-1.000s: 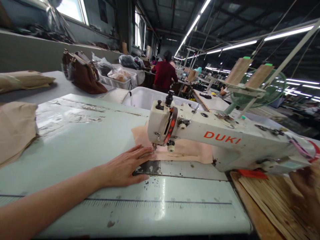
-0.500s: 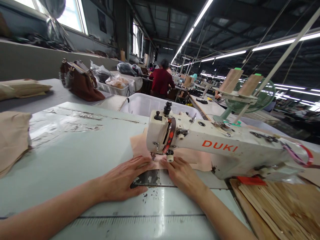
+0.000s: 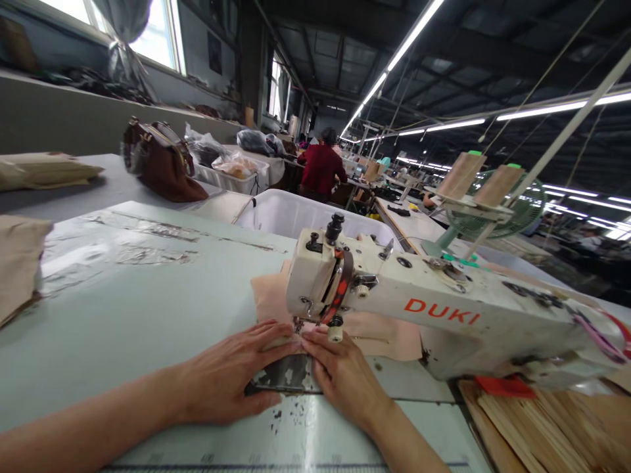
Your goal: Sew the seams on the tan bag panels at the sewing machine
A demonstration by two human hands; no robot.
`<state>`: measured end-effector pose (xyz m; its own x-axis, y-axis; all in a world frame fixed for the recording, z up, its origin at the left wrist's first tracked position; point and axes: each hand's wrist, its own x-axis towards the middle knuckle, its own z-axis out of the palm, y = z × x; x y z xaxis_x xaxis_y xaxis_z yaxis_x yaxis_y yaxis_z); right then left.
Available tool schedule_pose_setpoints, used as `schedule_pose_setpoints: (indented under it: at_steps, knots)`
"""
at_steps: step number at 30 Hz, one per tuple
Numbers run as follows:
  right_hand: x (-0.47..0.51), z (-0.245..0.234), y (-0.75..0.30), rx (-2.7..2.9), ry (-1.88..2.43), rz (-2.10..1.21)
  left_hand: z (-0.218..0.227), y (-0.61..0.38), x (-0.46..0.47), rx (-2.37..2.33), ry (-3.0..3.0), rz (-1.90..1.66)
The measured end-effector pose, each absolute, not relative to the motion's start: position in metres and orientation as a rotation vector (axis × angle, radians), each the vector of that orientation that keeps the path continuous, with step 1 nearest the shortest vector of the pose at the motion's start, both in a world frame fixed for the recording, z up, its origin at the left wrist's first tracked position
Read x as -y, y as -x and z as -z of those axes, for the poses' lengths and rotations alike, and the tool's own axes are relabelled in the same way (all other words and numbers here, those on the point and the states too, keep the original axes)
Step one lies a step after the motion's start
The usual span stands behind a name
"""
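A peach-coloured piece of material [image 3: 270, 295] lies flat under the head of a white sewing machine [image 3: 434, 295], partly hidden by it and by my hands. My left hand [image 3: 241, 368] rests open on its near edge, thumb spread toward me, fingertips just left of the presser foot [image 3: 297, 325]. Fingers stretched forward, my right hand [image 3: 338, 371] presses down on the material just right of and below the foot. The fingertips of both hands nearly meet. Below them a worn dark metal plate [image 3: 286, 376] shows in the table.
Peach-tan pieces [image 3: 20, 256] lie at the table's left. Behind stand a brown handbag [image 3: 162, 164] and a white plastic bin [image 3: 290, 209]. Thread cones [image 3: 461, 176] rise at right, above a wooden board [image 3: 552, 420]. Farther off, a person in a red top [image 3: 320, 167] faces away.
My right hand has shifted left, closer to my left hand and the presser foot. The view has tilted a little, so the machine appears lower. The material still lies under the foot.
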<state>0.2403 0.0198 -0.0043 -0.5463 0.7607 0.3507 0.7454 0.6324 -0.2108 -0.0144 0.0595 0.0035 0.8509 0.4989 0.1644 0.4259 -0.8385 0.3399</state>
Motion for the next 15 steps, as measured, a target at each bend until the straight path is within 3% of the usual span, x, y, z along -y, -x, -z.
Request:
schedule_pose_setpoints:
  at_steps: [15]
  knots:
    - [-0.0238,0.0102,-0.2382,2.383,1.275,-0.049,-0.0005,0.0135,-0.0696,-0.705,-2.73,-0.404]
